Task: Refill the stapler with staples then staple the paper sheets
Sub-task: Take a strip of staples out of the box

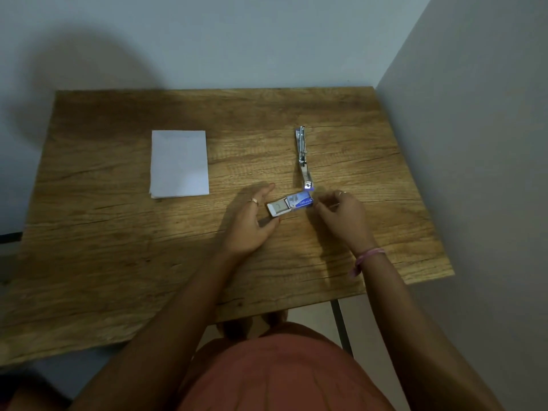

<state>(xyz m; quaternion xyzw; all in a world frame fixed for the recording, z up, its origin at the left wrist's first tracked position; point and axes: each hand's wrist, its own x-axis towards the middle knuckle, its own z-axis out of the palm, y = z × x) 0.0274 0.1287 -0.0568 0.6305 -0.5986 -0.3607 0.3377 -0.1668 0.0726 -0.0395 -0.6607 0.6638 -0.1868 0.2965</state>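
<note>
Both hands flanked the staple box on the worktop: left hand wide, empty; right hand narrow, contents uncertain. Stapler lay open just beyond; paper well left. Refill under way; next, a strip into the channel.

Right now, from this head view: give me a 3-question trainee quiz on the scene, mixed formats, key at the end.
1. True or false: the stapler lies opened out flat on the table.
2. Multiple choice: the paper sheets lie where, relative to the stapler? A) to its left B) to its right C) under it
3. Fill in: the inner tray of the staple box is slid out towards the ____ hand.

Key: 1 true. 2 A. 3 left; the left hand sits open beside the tray, and the right hand is at the box's other end.
</note>
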